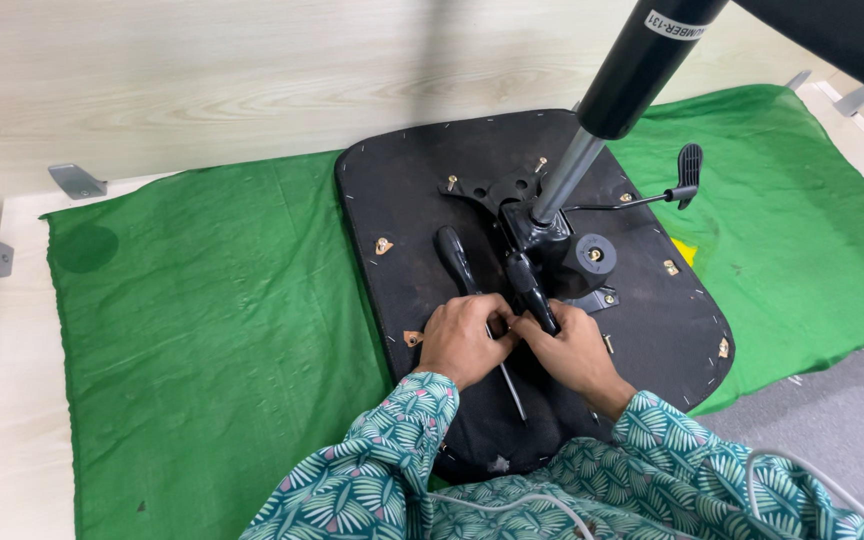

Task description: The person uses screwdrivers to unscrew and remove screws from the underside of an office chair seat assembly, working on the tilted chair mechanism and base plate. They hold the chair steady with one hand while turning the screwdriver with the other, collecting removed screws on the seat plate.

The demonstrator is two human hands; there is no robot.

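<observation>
Left hand (462, 340): fingers curled shut over the near end of a black handle (454, 258) on the underside of the chair seat; what the fingertips pinch is hidden
Right hand (574, 347): closed around the lower end of a second black handle (529, 288), thumb side touching the left hand
Grip state: both hands closed tight, knuckles nearly meeting at the seat's middle
Thin rod (513, 388): metal, runs from under the hands toward the person, lying on the seat
Seat base (412, 190): black board, upside down, staples round the edge, brass-coloured fittings near the corners
Mechanism plate (512, 195): black metal, fixed at the seat's centre, just beyond the hands
Gas cylinder (632, 65): black tube over a silver shaft, tilted up and right out of the mechanism
Label: white strip with dark print near the top of the cylinder, wrapped round it
Knob (590, 256): round, black, just right of the handles
Lever (687, 170): thin wire arm with black paddle, sticks out right
Green cloth (202, 320): spread under the seat on the pale wooden bench (12, 400)
Brackets (77, 180): grey metal, on the left wall panels
Sleeves (392, 470): teal leaf print
</observation>
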